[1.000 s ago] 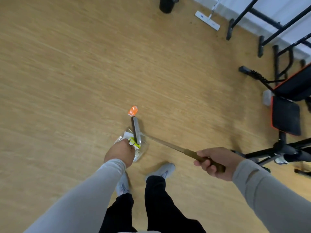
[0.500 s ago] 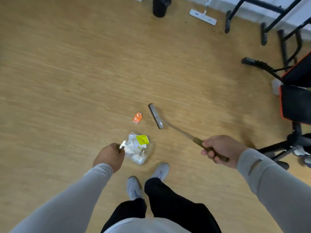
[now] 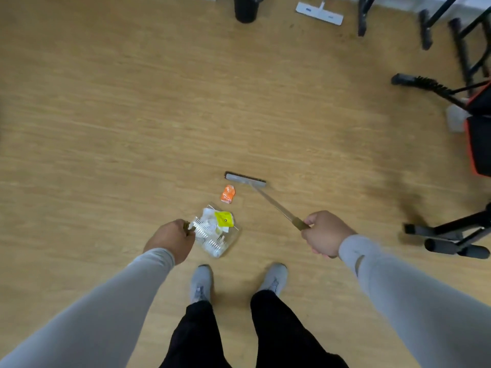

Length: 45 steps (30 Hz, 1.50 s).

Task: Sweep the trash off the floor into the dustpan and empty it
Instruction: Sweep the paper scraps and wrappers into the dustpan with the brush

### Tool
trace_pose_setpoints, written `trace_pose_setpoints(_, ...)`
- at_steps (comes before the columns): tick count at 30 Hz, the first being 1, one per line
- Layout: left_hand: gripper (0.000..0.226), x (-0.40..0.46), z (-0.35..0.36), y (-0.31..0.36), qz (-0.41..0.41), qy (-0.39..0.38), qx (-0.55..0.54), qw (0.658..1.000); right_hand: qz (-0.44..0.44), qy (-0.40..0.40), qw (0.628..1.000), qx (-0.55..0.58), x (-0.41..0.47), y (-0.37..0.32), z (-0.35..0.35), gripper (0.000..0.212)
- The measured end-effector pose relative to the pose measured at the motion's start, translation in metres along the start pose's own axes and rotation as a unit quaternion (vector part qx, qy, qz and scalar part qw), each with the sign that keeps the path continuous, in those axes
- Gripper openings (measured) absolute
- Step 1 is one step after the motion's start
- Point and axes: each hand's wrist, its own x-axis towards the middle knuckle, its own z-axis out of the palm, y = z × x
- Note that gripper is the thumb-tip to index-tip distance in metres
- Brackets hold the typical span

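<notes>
Wood floor with orange wrapper, clear dustpan, broom head

Person viewed from above. Both arms covered by long, close-fitting light grey sleeves reaching to the wrists; fabric plain, no print visible. The right sleeve shows a short dark mark near the cuff, possibly a slit or a fold, the blur prevents certainty. The left sleeve is unmarked. Both hands, left hand and right hand, are bare, without gloves. Legs in black trousers. Feet in light grey sneakers with darker detailing on the uppers.
</notes>
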Motion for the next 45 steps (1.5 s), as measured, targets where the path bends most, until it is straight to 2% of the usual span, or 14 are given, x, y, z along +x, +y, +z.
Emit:
trace_pose_setpoints(3,0.024,0.029,-0.010,-0.021,0.008,-0.004,0.006,1.000,0.003,0.009,1.000,-0.023,0.028,-0.030,0.032,0.030)
trace_pose_setpoints(6,0.024,0.050,-0.025,-0.043,0.011,0.002,-0.005,1.000,0.025,0.015,0.999,-0.041,0.049,-0.057,0.063,0.028)
trace_pose_setpoints(11,0.024,0.062,-0.028,-0.047,0.042,-0.004,-0.017,0.999,0.038,-0.046,0.993,-0.106,0.028,-0.075,0.096,0.030)
trace_pose_setpoints(13,0.024,0.061,-0.027,-0.045,0.052,-0.006,-0.014,0.999,0.050,-0.088,0.991,-0.086,0.009,-0.074,0.086,0.036)
trace_pose_setpoints(15,0.023,0.059,-0.027,-0.047,0.061,-0.006,-0.010,0.998,0.057,-0.100,0.993,-0.014,-0.011,-0.071,0.063,0.032)
trace_pose_setpoints(17,0.019,0.056,-0.027,-0.051,0.064,-0.009,-0.009,0.998,0.056,-0.087,0.993,0.049,-0.035,-0.065,0.043,0.023)
trace_pose_setpoints(21,0.022,0.048,-0.025,-0.053,0.068,-0.014,-0.014,0.997,0.045,-0.057,0.995,0.069,-0.067,-0.064,0.039,0.010)
trace_pose_setpoints(26,0.030,0.035,-0.014,-0.052,0.065,-0.023,-0.021,0.997,0.043,-0.036,0.996,0.066,-0.051,-0.074,0.061,0.019)
trace_pose_setpoints(28,0.030,0.029,-0.012,-0.056,0.061,-0.026,-0.023,0.998,0.051,-0.029,0.996,0.067,-0.042,-0.076,0.072,0.017)
trace_pose_setpoints(35,0.028,0.007,-0.032,-0.080,0.070,-0.007,-0.037,0.997,0.078,-0.006,0.981,0.178,-0.061,-0.060,0.075,0.007)
trace_pose_setpoints(42,0.031,-0.017,-0.094,-0.055,0.114,0.044,-0.061,0.991,0.083,0.040,0.973,0.213,-0.100,-0.064,0.048,0.030)
trace_pose_setpoints(45,0.031,-0.027,-0.119,-0.036,0.128,0.062,-0.067,0.988,0.087,0.062,0.971,0.212,-0.112,-0.074,0.036,0.030)
